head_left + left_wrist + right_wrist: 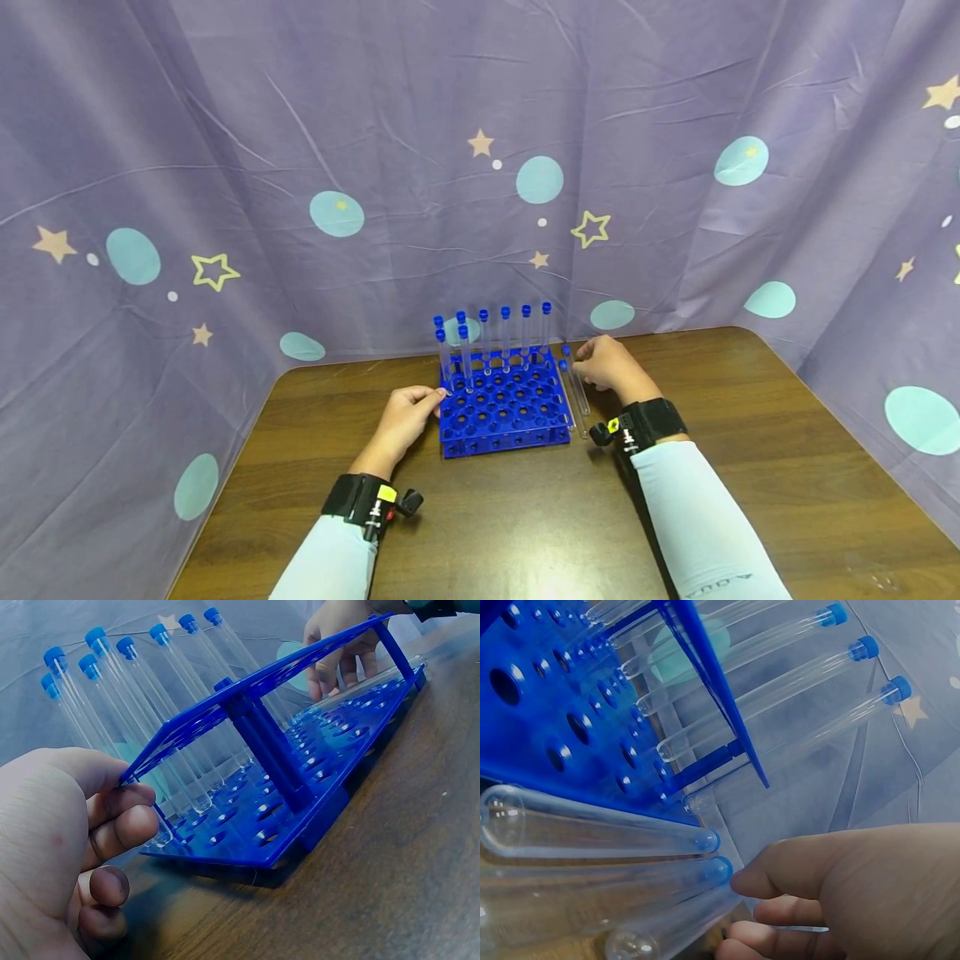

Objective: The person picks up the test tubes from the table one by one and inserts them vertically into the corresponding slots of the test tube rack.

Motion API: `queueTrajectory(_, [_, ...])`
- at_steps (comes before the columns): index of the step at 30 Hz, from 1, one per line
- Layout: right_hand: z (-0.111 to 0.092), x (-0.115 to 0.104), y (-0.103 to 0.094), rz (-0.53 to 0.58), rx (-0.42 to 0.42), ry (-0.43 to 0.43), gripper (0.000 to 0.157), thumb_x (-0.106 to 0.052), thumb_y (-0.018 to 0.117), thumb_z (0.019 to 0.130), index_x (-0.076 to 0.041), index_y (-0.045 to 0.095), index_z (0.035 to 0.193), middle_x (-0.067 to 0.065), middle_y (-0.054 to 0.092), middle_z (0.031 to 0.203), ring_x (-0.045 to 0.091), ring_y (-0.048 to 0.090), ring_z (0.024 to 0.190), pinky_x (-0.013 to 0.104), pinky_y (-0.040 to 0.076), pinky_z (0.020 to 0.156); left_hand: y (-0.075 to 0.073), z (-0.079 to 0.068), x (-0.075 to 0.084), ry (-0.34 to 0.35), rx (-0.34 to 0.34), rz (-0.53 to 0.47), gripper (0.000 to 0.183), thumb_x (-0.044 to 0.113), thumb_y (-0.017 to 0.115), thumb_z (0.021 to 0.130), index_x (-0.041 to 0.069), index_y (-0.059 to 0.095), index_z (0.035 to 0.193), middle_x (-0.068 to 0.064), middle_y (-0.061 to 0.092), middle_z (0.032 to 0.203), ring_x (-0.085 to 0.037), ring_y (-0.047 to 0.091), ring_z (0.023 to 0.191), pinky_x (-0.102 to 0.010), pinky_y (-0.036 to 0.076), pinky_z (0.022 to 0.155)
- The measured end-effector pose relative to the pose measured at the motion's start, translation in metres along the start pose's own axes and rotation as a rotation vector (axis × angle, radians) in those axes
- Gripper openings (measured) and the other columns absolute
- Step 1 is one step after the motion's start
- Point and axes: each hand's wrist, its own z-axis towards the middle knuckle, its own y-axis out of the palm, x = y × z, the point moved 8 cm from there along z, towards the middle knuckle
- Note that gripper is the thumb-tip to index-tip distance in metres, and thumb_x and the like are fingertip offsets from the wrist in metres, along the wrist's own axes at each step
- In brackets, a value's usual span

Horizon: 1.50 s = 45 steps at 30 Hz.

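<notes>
A blue test tube rack [506, 408] stands on the table, with several clear, blue-capped test tubes [506, 337] upright along its back and left side. My left hand [405, 417] pinches the left edge of the rack's top plate between thumb and fingers. To the right of the rack, loose capped test tubes [592, 825] lie on the table side by side. Over their capped ends is my right hand [606, 364], its thumb beside a blue cap [720, 868]. In the left wrist view, the fingers of this hand [341, 656] point down and stand apart.
The wooden table [495, 517] is brown and shiny. A purple curtain [420, 125] with stars and dots hangs close behind its back edge and round both sides. Many holes in the rack hold nothing, mostly toward the front and right.
</notes>
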Motion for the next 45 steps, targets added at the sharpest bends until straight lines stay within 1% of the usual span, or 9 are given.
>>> queueTrajectory(6, [-0.002, -0.003, 0.001, -0.029, -0.008, -0.013, 0.041, -0.016, 0.075, 0.098, 0.007, 0.074, 0.132, 0.016, 0.083, 0.090, 0.021, 0.080, 0.079, 0.037, 0.068, 0.066, 0.000, 0.002, -0.001, 0.010, -0.013, -0.008, 0.035, 0.019, 0.078, 0.107, -0.007, 0.077, 0.084, 0.002, 0.070, 0.074, -0.012, 0.062, 0.084, -0.023, 0.046, 0.083])
queueTrajectory(10, [-0.001, -0.003, 0.002, -0.044, -0.015, -0.008, 0.043, -0.015, 0.077, 0.097, 0.008, 0.074, 0.133, 0.016, 0.083, 0.090, 0.023, 0.081, 0.080, 0.038, 0.069, 0.067, -0.001, 0.003, -0.003, 0.008, -0.022, 0.005, 0.035, 0.021, 0.078, 0.108, -0.003, 0.078, 0.082, 0.004, 0.070, 0.074, -0.012, 0.064, 0.086, -0.024, 0.048, 0.085])
queueTrajectory(18, [0.000, -0.002, 0.001, -0.065, -0.001, 0.006, 0.043, -0.016, 0.079, 0.097, 0.010, 0.074, 0.130, 0.024, 0.084, 0.104, 0.026, 0.083, 0.083, 0.036, 0.069, 0.065, -0.002, 0.002, -0.002, 0.009, -0.015, 0.024, 0.035, 0.021, 0.077, 0.107, 0.000, 0.077, 0.079, 0.002, 0.071, 0.076, -0.011, 0.065, 0.089, -0.023, 0.048, 0.089])
queueTrajectory(23, [-0.003, -0.001, -0.001, -0.093, 0.006, 0.015, 0.036, -0.017, 0.078, 0.097, 0.008, 0.075, 0.123, 0.018, 0.082, 0.097, 0.024, 0.081, 0.080, 0.037, 0.068, 0.064, -0.002, 0.002, -0.002, 0.002, -0.012, 0.008, 0.036, 0.021, 0.078, 0.107, 0.000, 0.077, 0.078, -0.003, 0.074, 0.080, -0.011, 0.065, 0.091, -0.023, 0.048, 0.089])
queueTrajectory(31, [-0.007, -0.001, -0.001, -0.126, 0.010, 0.030, 0.022, -0.018, 0.080, 0.098, 0.000, 0.074, 0.109, 0.004, 0.072, 0.078, 0.021, 0.075, 0.073, 0.036, 0.067, 0.064, -0.002, 0.002, -0.001, 0.006, -0.021, 0.007, 0.036, 0.021, 0.078, 0.107, -0.002, 0.077, 0.080, -0.001, 0.073, 0.079, -0.012, 0.065, 0.091, -0.023, 0.048, 0.089])
queueTrajectory(38, [-0.009, 0.001, -0.004, -0.147, 0.013, 0.055, 0.027, -0.024, 0.085, 0.096, -0.004, 0.072, 0.110, 0.014, 0.076, 0.105, 0.025, 0.077, 0.075, 0.037, 0.065, 0.065, -0.002, 0.004, -0.003, 0.008, -0.025, 0.002, 0.036, 0.021, 0.078, 0.108, -0.001, 0.077, 0.080, -0.002, 0.073, 0.080, -0.013, 0.065, 0.092, -0.024, 0.048, 0.090])
queueTrajectory(39, [-0.001, 0.010, -0.001, -0.149, 0.018, 0.032, 0.031, -0.029, 0.088, 0.094, -0.006, 0.073, 0.109, 0.013, 0.077, 0.106, 0.023, 0.076, 0.073, 0.036, 0.064, 0.064, -0.001, 0.004, -0.003, 0.009, -0.025, 0.001, 0.036, 0.021, 0.078, 0.108, -0.001, 0.077, 0.079, -0.003, 0.074, 0.081, -0.013, 0.065, 0.092, -0.024, 0.049, 0.090])
queueTrajectory(42, [-0.002, 0.009, -0.001, -0.159, 0.023, 0.022, 0.029, -0.031, 0.088, 0.093, -0.009, 0.071, 0.101, 0.009, 0.076, 0.097, 0.022, 0.074, 0.066, 0.035, 0.061, 0.061, -0.001, 0.004, -0.003, 0.012, -0.025, 0.000, 0.035, 0.020, 0.077, 0.108, 0.000, 0.077, 0.079, -0.005, 0.075, 0.082, -0.012, 0.066, 0.092, -0.023, 0.049, 0.090])
queueTrajectory(45, [-0.001, 0.010, 0.000, -0.158, 0.022, 0.029, 0.029, -0.033, 0.086, 0.095, -0.013, 0.066, 0.088, 0.000, 0.067, 0.082, 0.019, 0.071, 0.063, 0.033, 0.056, 0.060, -0.001, 0.003, -0.003, 0.013, -0.026, -0.005, 0.035, 0.021, 0.078, 0.108, -0.002, 0.077, 0.080, -0.001, 0.073, 0.080, -0.012, 0.065, 0.091, -0.023, 0.049, 0.090])
